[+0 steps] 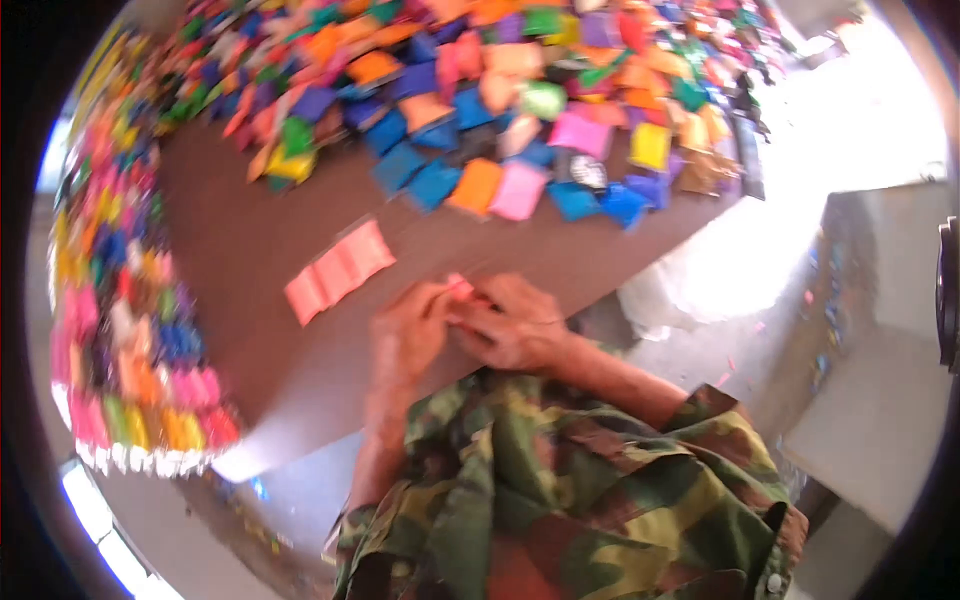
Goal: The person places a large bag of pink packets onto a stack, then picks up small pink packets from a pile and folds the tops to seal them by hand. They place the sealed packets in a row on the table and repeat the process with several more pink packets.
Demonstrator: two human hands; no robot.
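Note:
My left hand and my right hand meet over the near edge of the brown table. Between their fingertips is a small pink packet, mostly covered by the fingers. Both hands are closed on it, the right one curled over its side. To the left, apart from the hands, a strip of joined salmon-pink packets lies flat on the tabletop. Motion blur softens the fingers and the packet.
A large heap of colourful packets covers the far side of the brown table. Along the left edge stand rows of packet strips. A whitish plastic bag is beyond the right edge, near a pale block.

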